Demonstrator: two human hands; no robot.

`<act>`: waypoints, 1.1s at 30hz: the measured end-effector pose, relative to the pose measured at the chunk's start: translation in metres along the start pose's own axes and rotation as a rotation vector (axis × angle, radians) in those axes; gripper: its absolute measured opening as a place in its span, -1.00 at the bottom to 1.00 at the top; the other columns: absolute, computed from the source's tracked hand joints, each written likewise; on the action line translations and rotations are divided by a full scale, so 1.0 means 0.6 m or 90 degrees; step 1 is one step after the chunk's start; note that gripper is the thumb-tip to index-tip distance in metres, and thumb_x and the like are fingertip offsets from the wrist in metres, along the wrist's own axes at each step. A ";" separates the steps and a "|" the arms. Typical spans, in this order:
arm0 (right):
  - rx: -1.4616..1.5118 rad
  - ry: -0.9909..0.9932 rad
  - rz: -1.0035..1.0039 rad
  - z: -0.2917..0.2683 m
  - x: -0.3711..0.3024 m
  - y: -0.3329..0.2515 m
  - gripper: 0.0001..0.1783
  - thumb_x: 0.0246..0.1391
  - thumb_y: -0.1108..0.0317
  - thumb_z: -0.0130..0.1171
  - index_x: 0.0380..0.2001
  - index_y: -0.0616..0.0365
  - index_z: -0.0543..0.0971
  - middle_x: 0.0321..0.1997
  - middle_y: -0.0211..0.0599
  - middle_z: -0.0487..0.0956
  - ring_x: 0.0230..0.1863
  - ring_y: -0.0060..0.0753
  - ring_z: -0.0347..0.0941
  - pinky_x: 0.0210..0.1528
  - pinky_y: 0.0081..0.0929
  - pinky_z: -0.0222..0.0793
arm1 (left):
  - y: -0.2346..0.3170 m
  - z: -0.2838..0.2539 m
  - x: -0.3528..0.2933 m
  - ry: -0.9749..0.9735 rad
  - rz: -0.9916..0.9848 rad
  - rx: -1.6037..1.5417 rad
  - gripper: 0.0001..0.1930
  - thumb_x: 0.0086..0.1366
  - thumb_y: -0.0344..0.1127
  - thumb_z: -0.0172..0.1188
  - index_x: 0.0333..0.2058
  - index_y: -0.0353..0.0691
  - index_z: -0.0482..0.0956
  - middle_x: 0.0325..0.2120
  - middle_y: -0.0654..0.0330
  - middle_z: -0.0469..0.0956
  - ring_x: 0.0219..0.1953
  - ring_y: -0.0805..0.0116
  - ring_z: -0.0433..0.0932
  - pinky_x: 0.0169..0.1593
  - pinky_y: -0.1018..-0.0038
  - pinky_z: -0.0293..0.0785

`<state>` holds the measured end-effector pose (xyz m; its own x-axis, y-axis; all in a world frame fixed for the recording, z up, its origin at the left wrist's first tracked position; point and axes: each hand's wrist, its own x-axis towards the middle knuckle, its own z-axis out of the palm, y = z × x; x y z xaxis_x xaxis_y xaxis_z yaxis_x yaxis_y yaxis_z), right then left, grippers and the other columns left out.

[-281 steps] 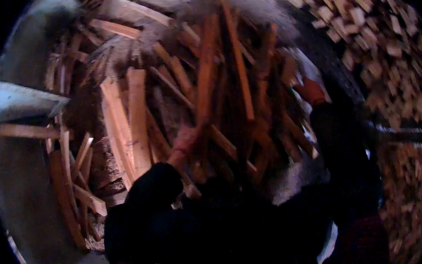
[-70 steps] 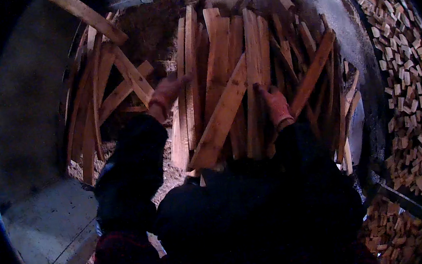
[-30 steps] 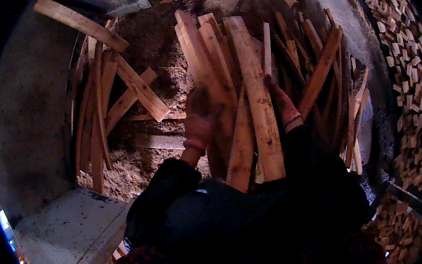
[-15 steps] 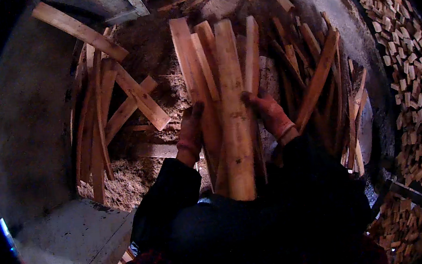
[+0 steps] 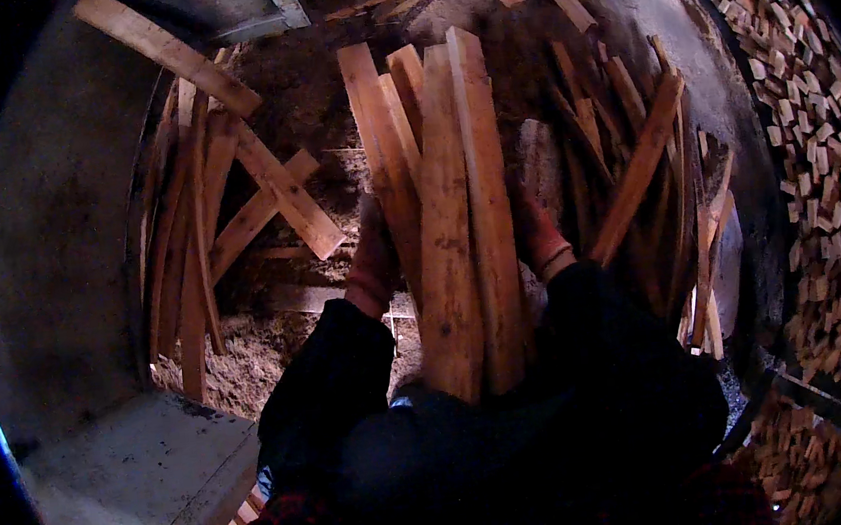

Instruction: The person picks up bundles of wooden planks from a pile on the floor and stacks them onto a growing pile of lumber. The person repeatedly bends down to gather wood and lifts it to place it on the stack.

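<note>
Wooden slats (image 5: 457,219), a bundle of long rough boards, stand upright against my chest, clamped between my left hand (image 5: 372,257) on one side and my right hand (image 5: 538,237) on the other. Around them lies sawdust (image 5: 248,348), more loose planks (image 5: 264,186) leaning left, and stacked firewood (image 5: 819,128) far right.

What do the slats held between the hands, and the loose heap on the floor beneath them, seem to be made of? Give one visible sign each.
Slats: bare sawn wood, unpainted; pale orange grain, square-cut ends.
Loose heap: probably sawdust; fine, pale and crumbly.
</note>
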<state>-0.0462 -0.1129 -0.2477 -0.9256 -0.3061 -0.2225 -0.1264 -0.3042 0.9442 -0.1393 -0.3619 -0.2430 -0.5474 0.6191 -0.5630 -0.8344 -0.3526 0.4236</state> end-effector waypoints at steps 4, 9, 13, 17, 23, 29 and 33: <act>0.209 0.001 0.046 -0.020 -0.018 -0.015 -0.37 0.38 0.00 -0.10 0.34 0.16 0.25 0.34 -0.32 0.35 0.29 -0.33 0.29 0.37 -0.41 0.11 | -0.002 0.047 -0.051 0.021 0.040 0.019 -0.27 0.34 0.26 0.03 0.30 -0.11 0.25 0.19 0.21 0.41 0.17 0.26 0.41 0.26 0.32 0.31; 0.135 0.053 0.122 -0.031 -0.057 -0.094 -0.41 0.38 0.11 -0.17 0.36 0.19 0.21 0.45 -0.29 0.18 0.42 -0.24 0.08 0.47 -0.29 -0.13 | -0.046 0.000 -0.035 -0.073 0.022 -0.007 -0.27 0.32 0.20 0.11 0.31 -0.13 0.23 0.19 0.20 0.40 0.20 0.26 0.38 0.27 0.32 0.28; -0.974 0.131 -0.096 -0.037 -0.051 -0.074 -0.43 0.41 0.13 -0.22 0.37 0.19 0.19 0.50 -0.30 0.10 0.48 -0.27 -0.01 0.52 -0.35 -0.24 | -0.056 -0.019 -0.015 -0.122 0.133 0.127 -0.34 0.35 0.12 0.11 0.28 -0.16 0.28 0.17 0.20 0.43 0.18 0.27 0.40 0.27 0.32 0.28; -1.323 0.050 -0.370 -0.053 -0.096 -0.109 -0.39 0.38 0.08 -0.15 0.35 0.20 0.21 0.45 -0.31 0.20 0.43 -0.36 0.09 0.48 -0.47 -0.13 | -0.057 0.039 -0.078 -0.135 0.208 0.247 -0.40 0.38 0.06 0.08 0.26 -0.19 0.32 0.15 0.18 0.45 0.17 0.27 0.40 0.28 0.32 0.28; -1.363 0.225 -0.315 -0.018 -0.091 0.100 -0.34 0.25 0.12 0.07 0.32 0.24 0.27 0.30 -0.28 0.40 0.32 -0.35 0.26 0.37 -0.42 0.09 | -0.062 0.029 -0.094 -0.029 0.106 0.194 -0.48 0.47 -0.11 -0.07 0.29 -0.24 0.24 0.16 0.15 0.40 0.19 0.33 0.35 0.24 0.38 0.30; -1.536 -0.034 -0.394 0.044 -0.068 0.222 -0.40 0.15 0.35 0.20 0.26 0.19 0.33 0.19 -0.25 0.48 0.17 -0.35 0.40 0.23 -0.44 0.30 | 0.025 0.126 -0.116 -0.125 0.278 0.316 -0.41 0.47 0.08 -0.12 0.31 -0.17 0.22 0.18 0.15 0.39 0.16 0.24 0.40 0.24 0.34 0.33; -1.524 -0.126 -0.393 0.112 -0.117 0.284 -0.34 0.11 0.38 0.23 0.27 0.21 0.29 0.25 -0.25 0.43 0.23 -0.33 0.35 0.28 -0.39 0.26 | 0.095 0.337 -0.167 -0.036 0.144 0.286 -0.47 0.45 -0.10 -0.09 0.30 -0.22 0.22 0.15 0.18 0.40 0.14 0.31 0.40 0.20 0.40 0.35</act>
<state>-0.0268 -0.0827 -0.0547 -0.9814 0.1674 -0.0937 0.0286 -0.3555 -0.9343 -0.1192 -0.3024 -0.0188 -0.6966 0.6038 -0.3875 -0.5789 -0.1539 0.8008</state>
